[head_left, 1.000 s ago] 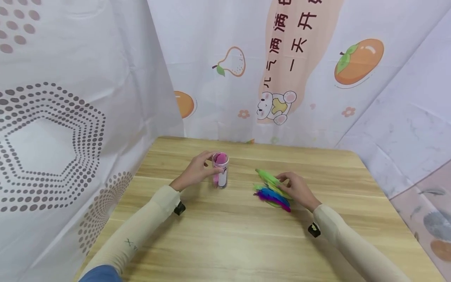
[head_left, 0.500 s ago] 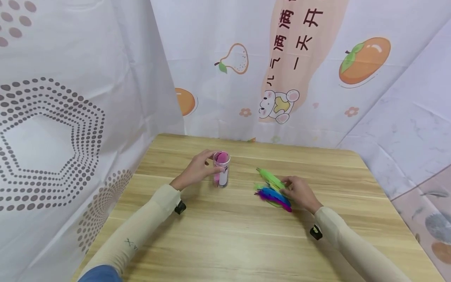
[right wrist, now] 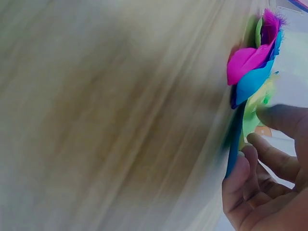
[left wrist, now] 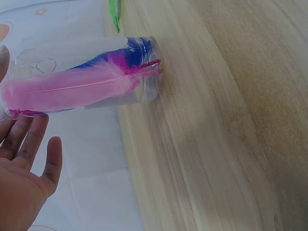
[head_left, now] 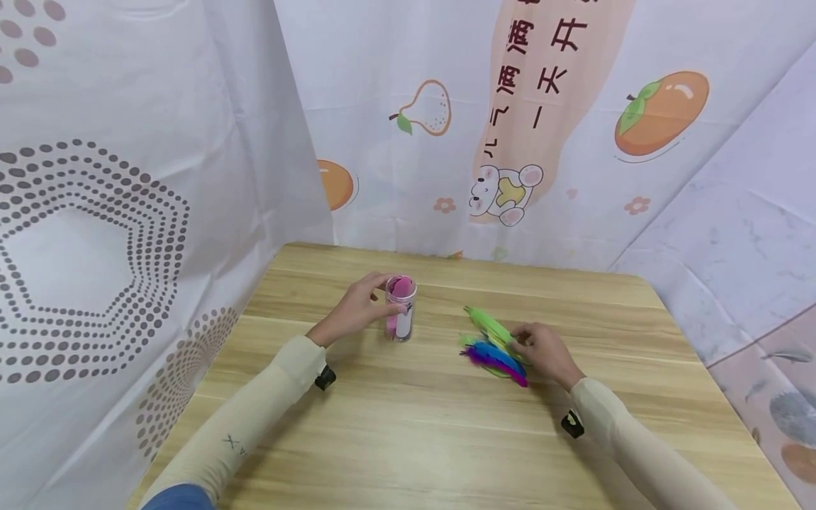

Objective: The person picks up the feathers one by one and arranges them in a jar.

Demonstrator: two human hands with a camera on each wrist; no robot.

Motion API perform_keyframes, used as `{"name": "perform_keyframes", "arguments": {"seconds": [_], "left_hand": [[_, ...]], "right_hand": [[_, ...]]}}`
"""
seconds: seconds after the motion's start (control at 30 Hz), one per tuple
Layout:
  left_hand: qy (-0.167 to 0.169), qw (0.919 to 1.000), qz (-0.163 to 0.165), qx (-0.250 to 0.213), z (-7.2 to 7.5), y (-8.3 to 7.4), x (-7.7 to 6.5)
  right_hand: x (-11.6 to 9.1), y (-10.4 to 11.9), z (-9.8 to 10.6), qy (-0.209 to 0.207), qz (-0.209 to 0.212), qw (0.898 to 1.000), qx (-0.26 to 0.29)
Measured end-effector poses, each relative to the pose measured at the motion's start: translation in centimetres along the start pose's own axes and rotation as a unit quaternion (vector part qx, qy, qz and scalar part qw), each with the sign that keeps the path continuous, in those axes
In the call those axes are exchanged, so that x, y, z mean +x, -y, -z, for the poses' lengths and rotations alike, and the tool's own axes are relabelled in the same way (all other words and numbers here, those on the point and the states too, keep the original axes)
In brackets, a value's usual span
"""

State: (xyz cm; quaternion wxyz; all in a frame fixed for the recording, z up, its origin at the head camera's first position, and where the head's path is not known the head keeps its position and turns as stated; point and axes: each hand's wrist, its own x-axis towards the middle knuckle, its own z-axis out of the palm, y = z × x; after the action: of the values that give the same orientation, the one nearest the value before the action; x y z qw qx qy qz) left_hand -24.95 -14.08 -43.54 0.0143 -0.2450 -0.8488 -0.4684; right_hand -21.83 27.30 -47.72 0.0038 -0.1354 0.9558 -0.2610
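A clear jar (head_left: pixel 404 322) stands upright on the wooden table, held around its upper part by my left hand (head_left: pixel 353 309). Inside it, the left wrist view shows a pink feather (left wrist: pixel 72 90) and a dark blue one (left wrist: pixel 108 60). To the jar's right lies a loose pile of feathers: bright green (head_left: pixel 486 323), blue (head_left: pixel 499 354) and purple (head_left: pixel 503 370). My right hand (head_left: pixel 550 355) is at the pile's right end. Its thumb and forefinger pinch the end of a green feather (right wrist: pixel 249 118), while blue and magenta feathers (right wrist: pixel 246 66) lie beside the fingertips.
The wooden table (head_left: pixel 408 439) reaches back to a white printed curtain (head_left: pixel 382 205). Another curtain (head_left: pixel 242 177) hangs along the left side. Both wrists carry a small black device, such as the right one (head_left: pixel 572 423).
My right hand has shifted slightly toward me, its fingers now at the near end of the green feather. The left hand stays on the jar, and the head view has turned a little.
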Motion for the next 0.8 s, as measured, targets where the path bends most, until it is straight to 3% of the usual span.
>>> {"name": "perform_keyframes", "arguments": {"seconds": [0.4,0.8], "left_hand": [[0.003,1.0000,0.000,-0.004,-0.07,0.04,0.18],[0.000,1.0000,0.004,0.003,-0.11,0.34,0.23]], "right_hand": [[0.06,0.19,0.13,-0.005,-0.010,1.000,-0.002],[0.02,-0.68,0.51,-0.080,-0.021,0.997,-0.007]]}}
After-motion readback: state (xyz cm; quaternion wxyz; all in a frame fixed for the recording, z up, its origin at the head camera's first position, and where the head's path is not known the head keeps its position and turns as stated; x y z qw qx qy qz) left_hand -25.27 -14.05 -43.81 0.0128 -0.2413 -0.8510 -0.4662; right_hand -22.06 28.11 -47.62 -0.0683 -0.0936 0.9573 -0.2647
